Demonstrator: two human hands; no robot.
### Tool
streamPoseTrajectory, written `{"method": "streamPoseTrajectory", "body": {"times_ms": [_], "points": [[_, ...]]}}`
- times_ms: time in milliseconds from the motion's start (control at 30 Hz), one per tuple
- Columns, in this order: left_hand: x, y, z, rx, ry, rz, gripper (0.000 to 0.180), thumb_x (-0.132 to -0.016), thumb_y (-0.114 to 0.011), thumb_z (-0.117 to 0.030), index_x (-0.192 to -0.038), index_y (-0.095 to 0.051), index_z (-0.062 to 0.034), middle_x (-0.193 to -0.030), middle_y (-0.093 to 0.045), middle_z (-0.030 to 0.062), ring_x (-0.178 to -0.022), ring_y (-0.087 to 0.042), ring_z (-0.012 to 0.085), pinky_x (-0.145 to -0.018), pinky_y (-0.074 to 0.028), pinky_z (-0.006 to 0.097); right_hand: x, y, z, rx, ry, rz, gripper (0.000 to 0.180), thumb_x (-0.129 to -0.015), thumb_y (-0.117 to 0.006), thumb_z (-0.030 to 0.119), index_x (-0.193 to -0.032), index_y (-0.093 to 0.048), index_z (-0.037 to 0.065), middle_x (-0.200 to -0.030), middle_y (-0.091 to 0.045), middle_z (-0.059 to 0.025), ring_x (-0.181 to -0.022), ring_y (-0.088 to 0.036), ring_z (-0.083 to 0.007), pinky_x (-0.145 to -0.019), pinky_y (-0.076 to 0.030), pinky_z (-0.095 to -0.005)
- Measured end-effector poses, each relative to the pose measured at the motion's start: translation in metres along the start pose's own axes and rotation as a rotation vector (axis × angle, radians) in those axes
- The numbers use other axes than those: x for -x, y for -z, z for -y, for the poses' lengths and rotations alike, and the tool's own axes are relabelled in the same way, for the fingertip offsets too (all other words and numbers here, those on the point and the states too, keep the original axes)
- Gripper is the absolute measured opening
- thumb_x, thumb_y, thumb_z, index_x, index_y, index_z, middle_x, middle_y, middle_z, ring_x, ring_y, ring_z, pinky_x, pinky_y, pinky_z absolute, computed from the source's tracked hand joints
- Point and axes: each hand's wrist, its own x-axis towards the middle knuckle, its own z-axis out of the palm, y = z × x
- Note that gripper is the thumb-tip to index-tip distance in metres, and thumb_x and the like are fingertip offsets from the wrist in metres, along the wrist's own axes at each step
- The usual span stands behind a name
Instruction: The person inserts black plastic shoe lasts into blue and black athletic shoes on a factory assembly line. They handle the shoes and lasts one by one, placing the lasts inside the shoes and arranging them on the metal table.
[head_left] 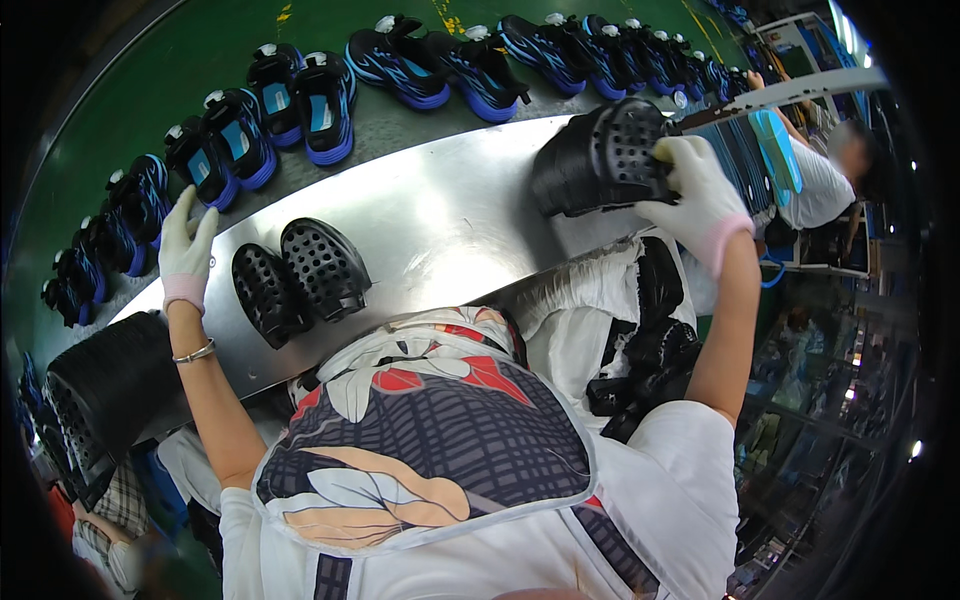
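Observation:
My left hand [187,250], in a white glove, is raised over the left part of the metal bench with its fingers apart and nothing in them. It is close to a black and blue sports shoe [200,165]. My right hand [700,190], also gloved, grips the near end of a stack of nested black perforated plastic toe inserts [605,160]; how many pieces its fingers hold I cannot tell. Two separate perforated inserts, a left one [268,295] and a right one [325,270], lie side by side on the bench, rounded ends away from me.
A curved row of black and blue shoes [420,70] stands beyond the steel bench [430,210]. Another stack of black inserts [110,380] is at the bench's left end. Blue insoles [775,150] and a person [825,185] are at the right. Black and white material [650,300] hangs below the bench.

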Motion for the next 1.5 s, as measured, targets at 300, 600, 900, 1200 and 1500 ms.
{"method": "streamPoseTrajectory", "body": {"times_ms": [300,600,900,1200,1500], "points": [[0.019,0.018,-0.092,1.051,0.031,0.194,0.056,-0.097,-0.051,-0.037,-0.139,-0.042,-0.0012,-0.131,-0.051,0.021,-0.112,-0.058,0.0251,-0.092,-0.049,0.035,-0.009,-0.001,0.152,-0.399,0.472,-0.035,0.06,-0.057,-0.079,0.004,-0.113,-0.055,0.001,-0.116,-0.053,-0.0134,-0.097,-0.059,-0.0253,-0.085,-0.05,-0.0321],[0.046,0.053,-0.099,1.719,0.308,0.158,0.053,-0.097,-0.045,-0.043,-0.127,-0.046,0.0006,-0.1,-0.063,0.012,-0.091,-0.064,0.02,-0.082,-0.055,0.033,-0.045,-0.066,0.284,-0.74,0.786,0.336,0.057,-0.07,-0.075,0.006,-0.123,-0.054,-0.002,-0.113,-0.06,-0.0135,-0.094,-0.063,-0.0217,-0.084,-0.051,-0.0308],[0.025,0.046,-0.046,1.314,0.329,-0.35,0.045,-0.097,-0.045,-0.047,-0.097,-0.057,-0.0038,-0.076,-0.059,0.0048,-0.069,-0.06,0.012,-0.065,-0.049,0.025,-0.05,-0.086,0.357,-0.449,0.568,0.379,0.041,-0.085,-0.059,0.039,-0.097,-0.056,0.0,-0.084,-0.065,-0.0227,-0.08,-0.063,-0.0398,-0.073,-0.05,-0.0441],[0.012,0.028,-0.015,0.723,0.228,-0.427,0.031,-0.092,-0.055,-0.026,-0.107,-0.064,-0.0011,-0.1,-0.065,0.0121,-0.088,-0.063,0.021,-0.08,-0.05,0.031,-0.114,-0.089,0.384,0.176,0.569,0.327,0.043,-0.087,-0.052,0.043,-0.093,-0.059,0.002,-0.083,-0.067,-0.0194,-0.081,-0.066,-0.0364,-0.073,-0.051,-0.0449],[-0.004,0.006,0.004,0.157,-0.03,-0.287,0.023,-0.082,-0.065,-0.021,-0.1,-0.062,-0.0058,-0.105,-0.06,0.0114,-0.097,-0.057,0.0312,-0.085,-0.047,0.041,-0.186,-0.082,0.451,0.315,0.607,0.498,0.047,-0.081,-0.051,0.037,-0.1,-0.067,-0.003,-0.097,-0.067,-0.0234,-0.092,-0.065,-0.0362,-0.084,-0.05,-0.0408]]}}
